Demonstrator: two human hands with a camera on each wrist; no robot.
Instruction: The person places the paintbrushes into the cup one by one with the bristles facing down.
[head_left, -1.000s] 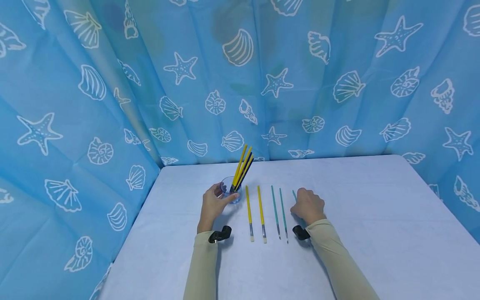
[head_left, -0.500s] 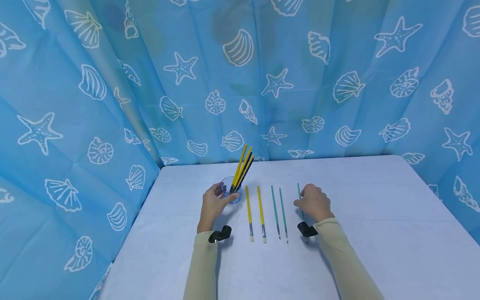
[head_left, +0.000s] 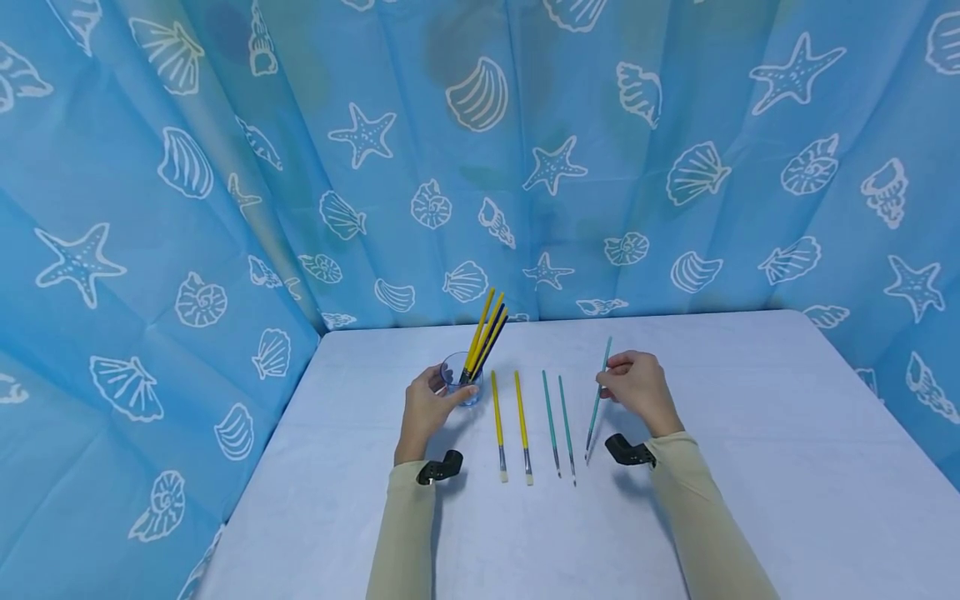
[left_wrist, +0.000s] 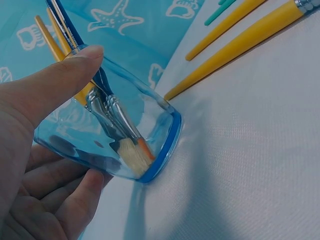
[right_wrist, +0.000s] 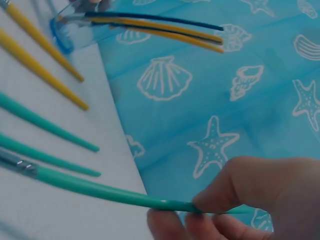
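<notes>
My left hand [head_left: 431, 410] grips a clear blue-tinted cup [left_wrist: 165, 130], thumb over one side and fingers around the other. Several paintbrushes with yellow and dark blue handles [head_left: 487, 335] lean in it, bristles down. In my right hand [head_left: 637, 385] a thin green paintbrush [right_wrist: 95, 187] is pinched by its handle between thumb and fingers; its handle end points up and its tip down, close over the table in the head view. Left of it lie two green paintbrushes [head_left: 566, 429], side by side. Between those and the cup are two yellow paintbrushes [head_left: 521, 417] with pale bristles.
A white cloth covers the table [head_left: 750, 417]. Behind and to the left hangs a blue curtain [head_left: 405, 217] printed with shells and starfish, close along the table's back edge. Each wrist carries a small black camera [head_left: 442, 468].
My right hand has picked up the rightmost green paintbrush, raising it and swinging its handle end upright while moving slightly right. My left hand and the cup stay in place.
</notes>
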